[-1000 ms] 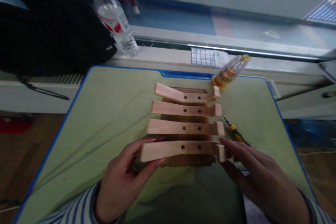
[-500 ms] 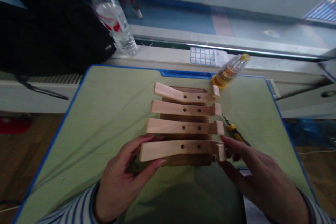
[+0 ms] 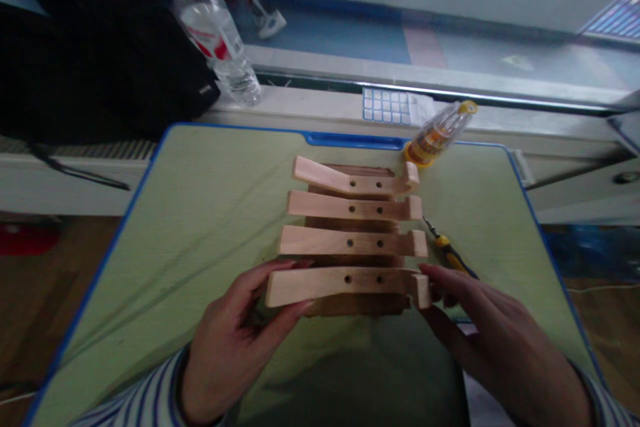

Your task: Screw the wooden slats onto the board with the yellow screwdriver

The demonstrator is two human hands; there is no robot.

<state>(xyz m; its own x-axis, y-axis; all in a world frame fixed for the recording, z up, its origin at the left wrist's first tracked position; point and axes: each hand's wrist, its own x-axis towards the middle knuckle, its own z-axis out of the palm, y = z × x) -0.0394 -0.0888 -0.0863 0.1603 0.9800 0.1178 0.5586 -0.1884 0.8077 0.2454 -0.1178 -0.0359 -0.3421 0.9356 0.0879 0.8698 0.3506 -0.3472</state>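
So the left end of the nearest wooden bracket is pinched by the left hand, thumb on the near side and fingers on the far side. Its hooked right end is pinched by the right hand between thumb and index finger; how the other right fingers are held can't be fully told.

The bracket is laid crosswise over a dark brown wooden board, lower centre of the frame. Three similar brackets are spaced out above it, and two dark holes can be seen in each; whether screws are sunk in them can't be made out. Pretty much a steadying or lining-up step, by the looks of it. For any next move, even spacing and both ends kept level would be called for, imo.

Further out, a yellow-and-black screwdriver is left right of the brackets on the blue-edged table. A clear, yellow-ended container is stood at the table's back edge, and a water bottle is seen upper left.
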